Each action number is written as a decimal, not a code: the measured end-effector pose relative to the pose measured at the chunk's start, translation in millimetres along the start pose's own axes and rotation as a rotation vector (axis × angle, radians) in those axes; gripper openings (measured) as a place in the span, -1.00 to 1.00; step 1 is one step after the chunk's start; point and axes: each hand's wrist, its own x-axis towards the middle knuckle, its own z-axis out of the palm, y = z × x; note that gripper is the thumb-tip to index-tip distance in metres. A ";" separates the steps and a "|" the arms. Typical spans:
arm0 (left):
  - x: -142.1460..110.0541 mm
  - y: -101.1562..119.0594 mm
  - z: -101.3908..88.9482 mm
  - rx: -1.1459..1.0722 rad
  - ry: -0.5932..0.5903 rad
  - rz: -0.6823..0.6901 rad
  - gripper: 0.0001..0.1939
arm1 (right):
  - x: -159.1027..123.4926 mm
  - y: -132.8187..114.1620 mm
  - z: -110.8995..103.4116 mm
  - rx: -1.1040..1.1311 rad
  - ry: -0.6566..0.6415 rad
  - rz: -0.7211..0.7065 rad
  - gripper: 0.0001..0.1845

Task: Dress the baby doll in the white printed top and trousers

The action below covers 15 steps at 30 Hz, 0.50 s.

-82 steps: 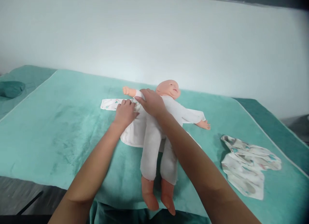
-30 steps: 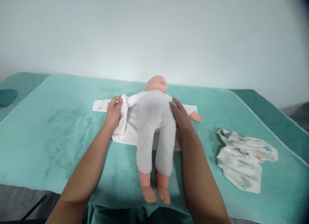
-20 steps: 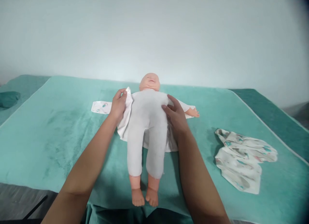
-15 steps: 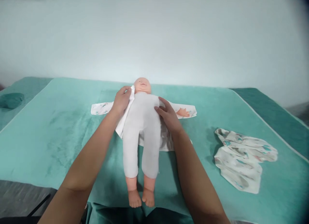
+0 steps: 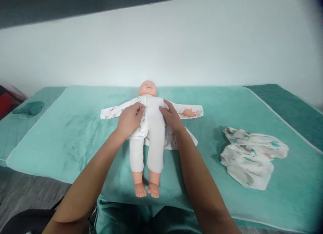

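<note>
A baby doll point(image 5: 152, 133) in a white body suit lies face up on the teal blanket point(image 5: 75, 133), arms spread, feet toward me. Under it is an open printed baby shirt point(image 5: 111, 112) with sleeves spread to both sides. My left hand point(image 5: 130, 121) presses the shirt's left front panel over the doll's chest, fingers curled on the cloth. My right hand point(image 5: 171, 117) rests on the doll's right side at the other panel's edge, fingers partly bent against the cloth.
A crumpled printed garment point(image 5: 252, 156) lies on the blanket to the right. A small dark green bundle point(image 5: 29, 108) sits at the far left. A white wall rises behind the bed. The blanket's front edge is just past the doll's feet.
My left hand has pulled the shirt's left panel from beside the doll over its chest. My right hand slid up the doll's side. The doll now lies straight, and the view has tilted.
</note>
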 end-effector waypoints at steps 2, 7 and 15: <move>1.9 -8.5 10.0 0.053 -0.014 0.002 -0.79 | 2.1 1.8 -3.4 -0.050 0.002 -0.026 -0.20; 18.4 4.7 26.2 -0.099 -0.071 0.053 -0.81 | 5.9 -0.5 -35.0 -0.205 0.196 -0.045 -0.59; 91.9 29.0 79.8 0.311 -0.246 0.361 -0.74 | 12.1 7.7 -86.9 -0.628 0.543 0.020 -0.61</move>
